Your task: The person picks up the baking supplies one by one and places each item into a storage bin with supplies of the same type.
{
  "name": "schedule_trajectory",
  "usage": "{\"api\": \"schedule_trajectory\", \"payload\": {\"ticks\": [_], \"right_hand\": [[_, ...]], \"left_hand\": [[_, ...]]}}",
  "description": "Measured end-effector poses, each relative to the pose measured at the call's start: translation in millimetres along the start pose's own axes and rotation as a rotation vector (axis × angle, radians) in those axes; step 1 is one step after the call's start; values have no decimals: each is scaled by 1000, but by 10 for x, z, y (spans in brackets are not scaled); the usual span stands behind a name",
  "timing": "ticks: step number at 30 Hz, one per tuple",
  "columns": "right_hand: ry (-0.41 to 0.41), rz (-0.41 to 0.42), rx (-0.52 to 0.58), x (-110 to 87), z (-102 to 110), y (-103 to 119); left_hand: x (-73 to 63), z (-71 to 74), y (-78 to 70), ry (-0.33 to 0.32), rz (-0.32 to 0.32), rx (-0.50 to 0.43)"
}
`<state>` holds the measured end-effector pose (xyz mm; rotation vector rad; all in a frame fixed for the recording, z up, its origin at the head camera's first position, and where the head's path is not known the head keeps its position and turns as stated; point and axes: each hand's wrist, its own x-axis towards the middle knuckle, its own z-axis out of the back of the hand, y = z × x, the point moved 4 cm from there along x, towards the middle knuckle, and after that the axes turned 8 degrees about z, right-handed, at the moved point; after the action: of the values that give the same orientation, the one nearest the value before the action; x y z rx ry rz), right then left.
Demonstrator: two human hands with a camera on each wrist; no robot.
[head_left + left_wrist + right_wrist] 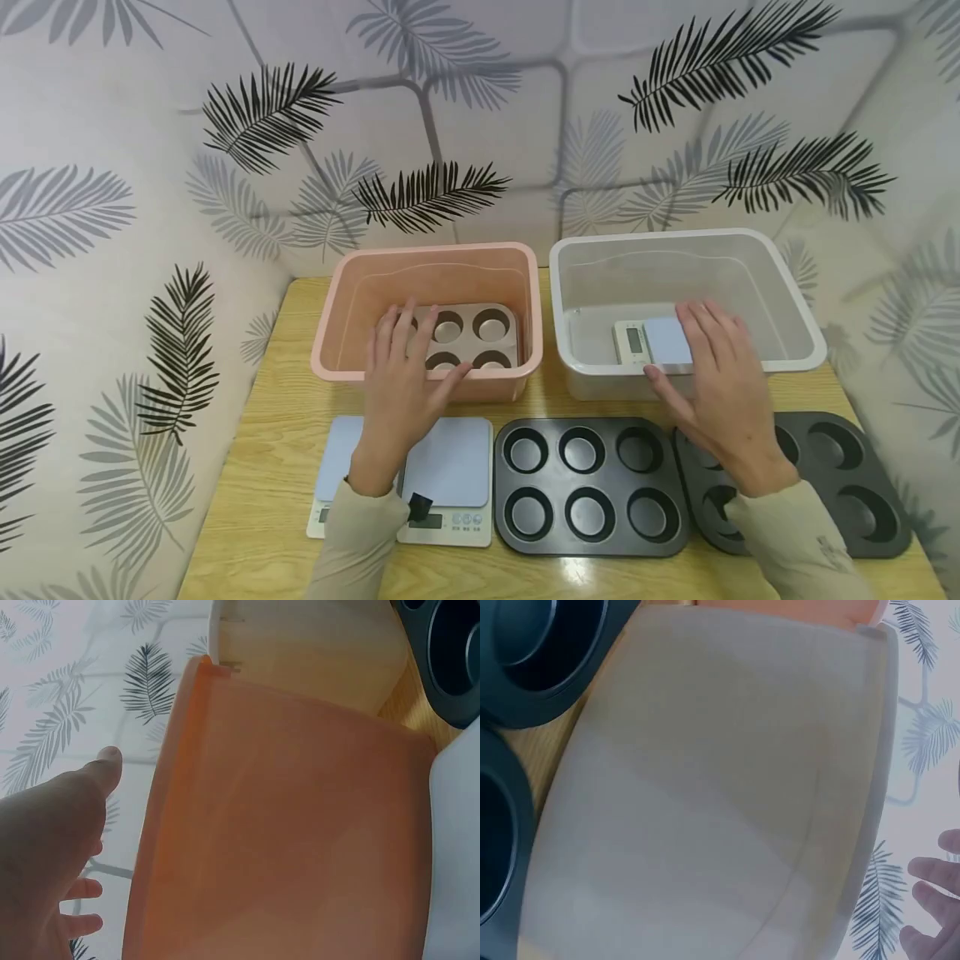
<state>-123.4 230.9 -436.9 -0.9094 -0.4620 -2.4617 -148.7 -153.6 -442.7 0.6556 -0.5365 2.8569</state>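
Note:
My left hand [400,387] hovers over the near rim of the pink bin [426,258], fingers spread and holding nothing. Inside that bin lies a light-brown muffin pan [470,322], partly covered by the hand in the head view. Over the near rim of the white bin [663,242] is my right hand [720,383], its fingers extended and empty. A kitchen scale [632,340] with a pale blue plate lies in the white bin, its right part behind the fingers. In the left wrist view the left thumb [109,755] stands clear of the pink bin's wall [300,817].
Two kitchen scales, one at left [341,458] and one beside it [448,462], lie in front of the pink bin. Two dark muffin pans, a middle one [590,521] and a right one [885,533], sit before the white bin. Leaf-patterned cloth [480,125] surrounds the wooden table [255,500].

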Motion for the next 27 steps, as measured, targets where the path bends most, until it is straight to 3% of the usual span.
{"api": "schedule_trajectory", "payload": {"ticks": [14, 19, 27], "right_hand": [[-116, 9, -25, -322, 259, -205], [-172, 31, -41, -404, 382, -242], [-132, -67, -73, -607, 499, -330]], "left_hand": [[-225, 48, 228, 23, 59, -8], [-313, 47, 386, -13, 69, 23], [-373, 84, 568, -53, 105, 36]]}}
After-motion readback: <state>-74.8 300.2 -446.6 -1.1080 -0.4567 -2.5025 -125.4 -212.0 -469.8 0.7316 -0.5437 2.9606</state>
